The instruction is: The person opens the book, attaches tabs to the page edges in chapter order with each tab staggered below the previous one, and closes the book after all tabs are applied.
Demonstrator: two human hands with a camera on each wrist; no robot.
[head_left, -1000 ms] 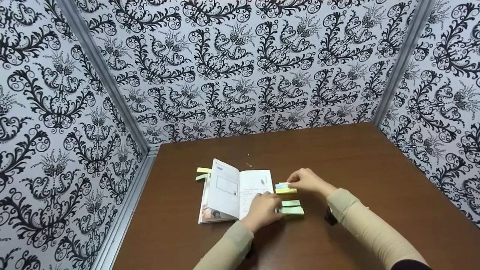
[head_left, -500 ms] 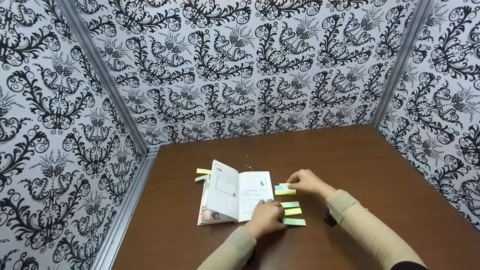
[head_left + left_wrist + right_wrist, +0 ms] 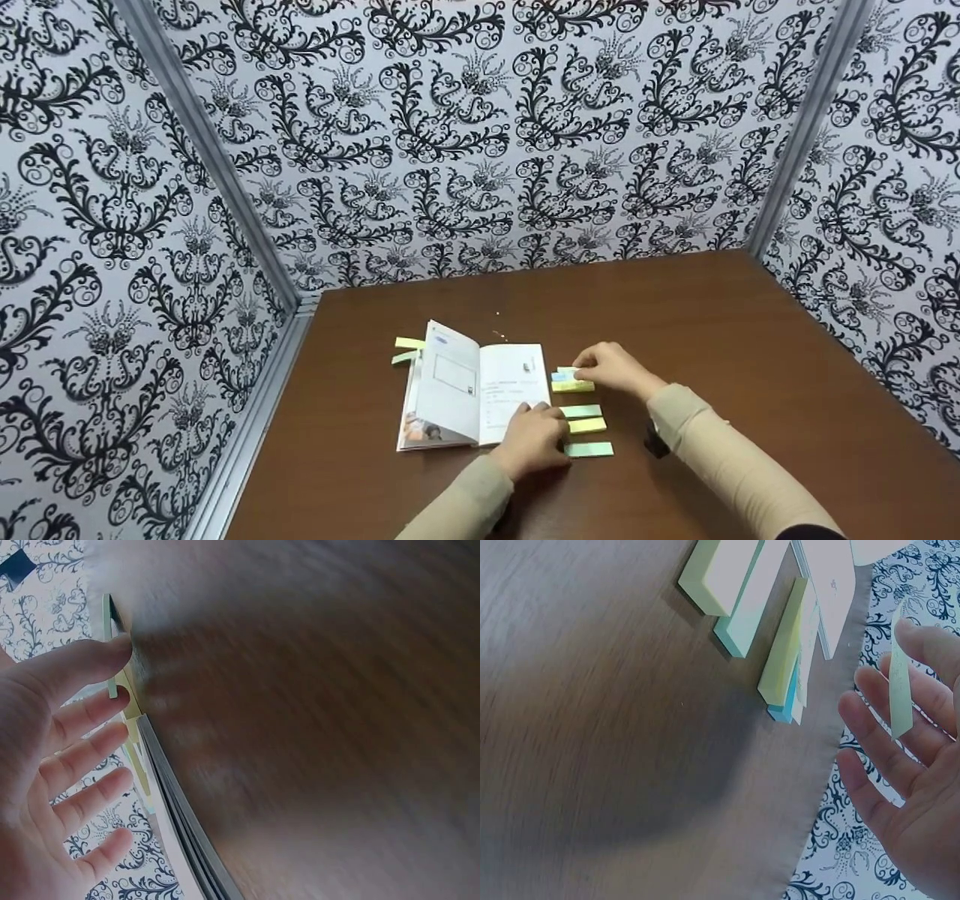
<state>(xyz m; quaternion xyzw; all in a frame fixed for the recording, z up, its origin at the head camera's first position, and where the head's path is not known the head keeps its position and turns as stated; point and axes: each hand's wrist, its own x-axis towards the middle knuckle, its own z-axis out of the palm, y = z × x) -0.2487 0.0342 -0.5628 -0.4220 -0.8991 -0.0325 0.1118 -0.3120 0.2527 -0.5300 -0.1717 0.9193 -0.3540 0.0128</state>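
Right hand (image 3: 613, 367): thumb and fingers pinch a pale strip (image 3: 901, 705); the remaining fingers are spread. The open book (image 3: 514, 367) lies to this hand's left, nearer the left edge of the worktop (image 3: 675, 300) than the right. Left hand (image 3: 534, 436): nearer to the book, over its right page's near corner; thumb and forefinger appear to pinch a green pad (image 3: 594, 449), long axis left to right, roughly along the worktop's far edge. Just beyond lie a yellow pad (image 3: 589, 425) and a second green one (image 3: 583, 411), similarly aligned. A further yellow pad (image 3: 572, 386) and a blue pad (image 3: 781, 712) sit together by the right hand. Page print is too small to read; no brand is legible.
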